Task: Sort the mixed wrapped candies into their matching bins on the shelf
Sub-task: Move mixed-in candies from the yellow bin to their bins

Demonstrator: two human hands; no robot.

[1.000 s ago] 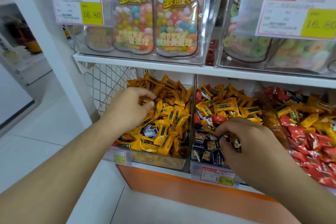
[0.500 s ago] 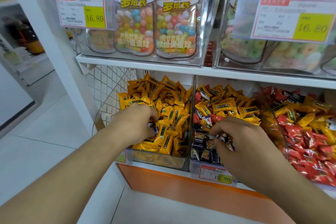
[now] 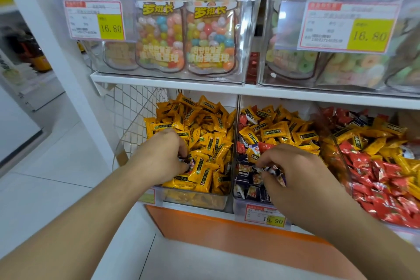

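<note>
Nearest, the right hand (image 3: 302,173) pinches dark candies (image 3: 273,169) in the middle bin (image 3: 254,206). Beside it, the left hand (image 3: 162,157) curls round a dark candy (image 3: 189,162) among yellow candies (image 3: 204,134) in the left bin (image 3: 195,200); jellybean bags (image 3: 184,36) sit above.

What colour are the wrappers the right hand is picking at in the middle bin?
Dark navy wrappers, seen in the head view, under the right hand.

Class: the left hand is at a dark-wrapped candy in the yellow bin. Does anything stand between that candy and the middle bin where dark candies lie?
Yes: the clear divider wall between the yellow bin and the middle bin. The left hand must lift the dark candy over it.
</note>
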